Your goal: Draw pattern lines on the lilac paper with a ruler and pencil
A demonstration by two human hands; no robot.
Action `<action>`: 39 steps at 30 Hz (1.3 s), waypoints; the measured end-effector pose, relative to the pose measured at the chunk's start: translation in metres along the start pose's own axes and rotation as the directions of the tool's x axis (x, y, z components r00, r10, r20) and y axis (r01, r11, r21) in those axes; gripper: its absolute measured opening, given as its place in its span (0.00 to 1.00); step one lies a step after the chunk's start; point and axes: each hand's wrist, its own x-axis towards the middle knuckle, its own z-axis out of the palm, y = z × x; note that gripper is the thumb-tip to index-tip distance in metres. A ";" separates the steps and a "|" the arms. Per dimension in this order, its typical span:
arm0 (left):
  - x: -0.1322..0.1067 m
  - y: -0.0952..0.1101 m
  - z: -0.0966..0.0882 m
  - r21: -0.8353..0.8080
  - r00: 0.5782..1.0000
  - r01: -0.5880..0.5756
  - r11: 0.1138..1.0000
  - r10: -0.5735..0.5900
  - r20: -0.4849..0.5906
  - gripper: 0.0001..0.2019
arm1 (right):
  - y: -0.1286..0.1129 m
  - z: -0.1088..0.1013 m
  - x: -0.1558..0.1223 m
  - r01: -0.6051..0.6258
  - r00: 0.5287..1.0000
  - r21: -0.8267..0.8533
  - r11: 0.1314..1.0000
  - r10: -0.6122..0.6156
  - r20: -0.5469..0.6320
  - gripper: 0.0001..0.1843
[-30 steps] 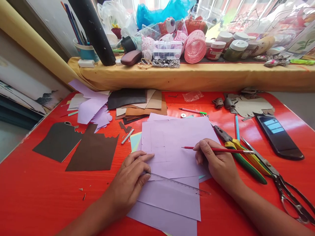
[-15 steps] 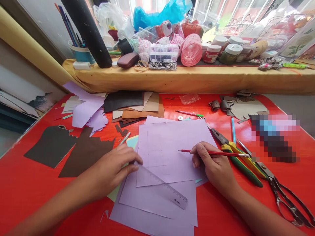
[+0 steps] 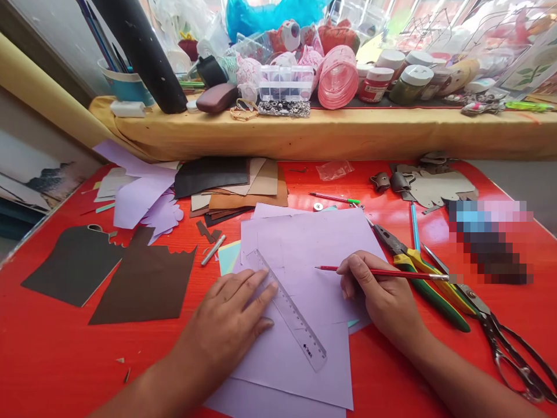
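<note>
My left hand (image 3: 230, 319) lies palm down, its outstretched fingertips holding a clear plastic ruler (image 3: 300, 325) against a sheet of purple paper. The ruler slants from upper left to lower right. Faint pencil lines show on the top purple sheet (image 3: 322, 244), which overlaps other purple sheets. A red pencil (image 3: 391, 273) is pinched in my right hand (image 3: 383, 296), over the sheet's right side. Its tip points left, toward the ruler; whether it touches the paper I cannot tell.
Pliers (image 3: 418, 273) and large scissors (image 3: 500, 331) lie to the right. Dark brown pieces (image 3: 143, 284) are on the left, with a silver stick (image 3: 213, 251) near the paper. Stacked leather-like pieces (image 3: 217, 177) lie behind. Paint jars (image 3: 376, 84) crowd the ledge (image 3: 304, 136).
My left hand has gone from pinching the ruler's upper end to lying flat across it. The ruler has turned steeper, its upper end now higher on the sheet. The right hand hardly moved.
</note>
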 end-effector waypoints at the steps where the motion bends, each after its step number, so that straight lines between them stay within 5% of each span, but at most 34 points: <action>1: -0.002 0.001 0.003 -0.010 1.000 -0.004 1.000 0.004 0.004 0.18 | 0.000 0.000 0.000 -0.003 1.000 0.001 1.000 0.003 -0.002 0.29; 14: 0.000 -0.001 0.004 -0.187 0.998 -0.063 0.980 0.067 0.016 0.19 | 0.000 0.000 0.001 0.015 1.000 0.001 1.000 -0.015 0.002 0.28; 39: 0.001 -0.002 0.001 -0.226 0.997 -0.063 0.972 0.071 0.028 0.17 | -0.001 -0.002 -0.002 -0.002 1.000 -0.040 0.999 0.003 0.006 0.28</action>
